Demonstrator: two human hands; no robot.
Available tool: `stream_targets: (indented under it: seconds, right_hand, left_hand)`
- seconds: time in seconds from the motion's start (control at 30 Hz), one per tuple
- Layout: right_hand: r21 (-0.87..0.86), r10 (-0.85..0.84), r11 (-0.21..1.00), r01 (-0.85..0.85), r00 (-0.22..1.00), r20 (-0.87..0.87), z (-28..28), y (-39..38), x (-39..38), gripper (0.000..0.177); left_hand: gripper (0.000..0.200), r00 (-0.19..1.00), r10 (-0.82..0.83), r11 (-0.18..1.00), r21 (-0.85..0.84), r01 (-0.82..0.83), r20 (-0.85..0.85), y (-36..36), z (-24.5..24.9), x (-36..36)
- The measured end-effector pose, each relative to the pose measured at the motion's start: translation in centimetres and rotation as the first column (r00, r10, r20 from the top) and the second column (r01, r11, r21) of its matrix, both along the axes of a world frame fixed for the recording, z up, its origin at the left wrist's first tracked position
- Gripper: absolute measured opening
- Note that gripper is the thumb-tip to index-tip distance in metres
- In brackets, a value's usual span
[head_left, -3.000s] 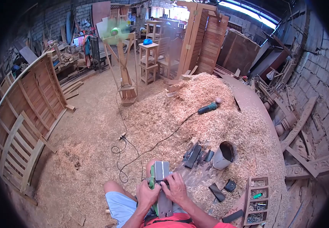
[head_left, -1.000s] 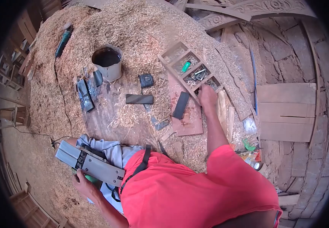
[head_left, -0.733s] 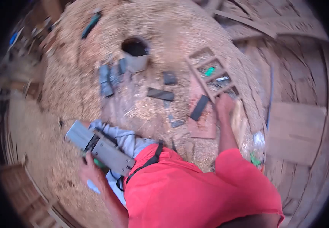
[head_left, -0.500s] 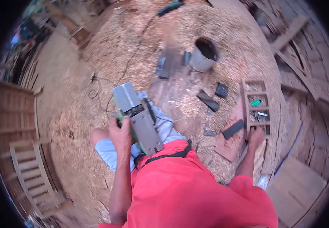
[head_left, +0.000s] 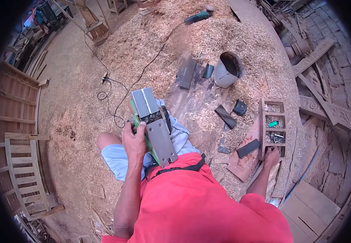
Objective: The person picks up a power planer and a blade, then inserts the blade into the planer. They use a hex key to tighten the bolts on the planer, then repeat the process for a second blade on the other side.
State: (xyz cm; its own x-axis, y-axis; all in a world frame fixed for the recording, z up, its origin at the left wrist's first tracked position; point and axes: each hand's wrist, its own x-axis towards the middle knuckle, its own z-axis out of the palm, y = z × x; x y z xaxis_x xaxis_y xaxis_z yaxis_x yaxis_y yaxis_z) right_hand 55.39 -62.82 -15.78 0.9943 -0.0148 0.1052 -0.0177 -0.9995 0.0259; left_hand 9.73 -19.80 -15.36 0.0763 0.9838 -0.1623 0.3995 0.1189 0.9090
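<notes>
An electric hand planer [head_left: 159, 139] rests sole-up across my lap, its grey base and the slot with the cutter facing me. My left hand [head_left: 135, 142] grips the green side of its body, thumb at the edge of the sole. On the right, my right hand [head_left: 271, 156] reaches into the nearest compartment of a wooden divided box [head_left: 262, 131]. Its fingers are bunched together; whatever they hold is hidden. Farther compartments of the box contain a green item [head_left: 273, 124] and small metal pieces [head_left: 278, 138]. A dark rectangular block [head_left: 248, 148] lies beside the box on a reddish board [head_left: 240, 169].
Wood shavings cover the ground. Ahead stand a pail [head_left: 225, 77] and several dark blocks, one a long bar [head_left: 188, 73]. An angle grinder [head_left: 199, 17] lies farther off, with a cord [head_left: 143, 71] trailing toward me. Carved timber [head_left: 319, 106] is stacked right; a slatted wooden frame [head_left: 24, 176] stands left.
The camera view has shifted, so the surroundings sit lower in the picture. My left hand stays on the planer, and my right hand remains in the box's nearest compartment.
</notes>
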Motion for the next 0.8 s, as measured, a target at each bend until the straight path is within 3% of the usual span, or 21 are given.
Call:
stream_targets:
  seconds: [0.17,0.2,0.27,0.33,0.4,0.43,0.47,0.5,0.6,0.67,0.77,0.8]
  right_hand:
    - [0.135,0.015,0.990,-0.040,0.983,0.184,1.1,-0.8,1.5,0.031]
    - [0.315,0.064,0.942,-0.116,0.983,0.172,0.5,-0.3,2.2,0.026]
    - [0.633,0.160,0.738,-0.234,0.972,0.173,-0.8,0.8,3.8,0.018]
    - [0.927,0.269,0.369,-0.070,0.962,-0.034,3.7,11.0,-3.0,0.015]
    - [0.969,0.404,0.241,0.055,0.902,-0.152,4.5,18.5,-7.4,0.020]
    - [0.961,0.484,0.252,0.117,0.844,-0.230,5.8,22.2,-10.6,0.024]
    - [0.969,0.607,0.160,0.187,0.756,-0.246,4.3,24.7,-12.1,0.021]
    - [0.976,0.714,0.142,0.163,0.667,-0.215,4.0,27.3,-14.3,0.020]
    - [0.999,0.914,0.033,0.016,0.403,-0.037,4.1,33.5,-21.0,0.020]
    - [0.988,0.955,0.009,-0.157,0.294,0.038,5.6,36.0,-24.5,0.019]
    - [0.731,0.926,-0.312,-0.607,-0.023,0.376,5.4,38.1,-25.9,0.019]
    - [0.703,0.924,-0.322,-0.634,-0.051,0.378,5.3,38.5,-26.3,0.019]
  left_hand:
    - [0.047,0.998,-0.023,0.999,-0.047,0.026,0.055,0.2,-0.2,-0.6]
    - [0.047,0.997,-0.018,0.998,-0.050,0.022,0.073,0.3,-0.4,-0.5]
    - [0.046,0.997,-0.027,0.998,-0.060,0.031,0.072,0.2,-0.4,-0.4]
    - [0.046,0.996,-0.041,0.996,-0.071,0.046,0.080,0.2,0.1,0.0]
    - [0.045,0.994,-0.054,0.994,-0.087,0.062,0.096,0.1,0.9,0.3]
    - [0.045,0.996,-0.051,0.995,-0.085,0.057,0.076,0.0,0.8,0.5]
    - [0.045,0.997,-0.045,0.995,-0.083,0.049,0.056,-0.1,0.5,0.6]
    - [0.045,0.999,-0.038,0.996,-0.080,0.040,0.035,-0.2,0.4,0.7]
    - [0.047,0.998,-0.045,0.998,-0.056,0.043,-0.047,-0.3,1.1,0.9]
    - [0.048,0.998,-0.043,0.997,-0.068,0.040,-0.038,-0.4,1.5,0.9]
    - [0.050,0.998,-0.040,0.997,-0.073,0.037,-0.044,-0.5,1.0,0.6]
    - [0.050,0.998,-0.038,0.997,-0.074,0.034,-0.048,-0.6,0.9,0.5]
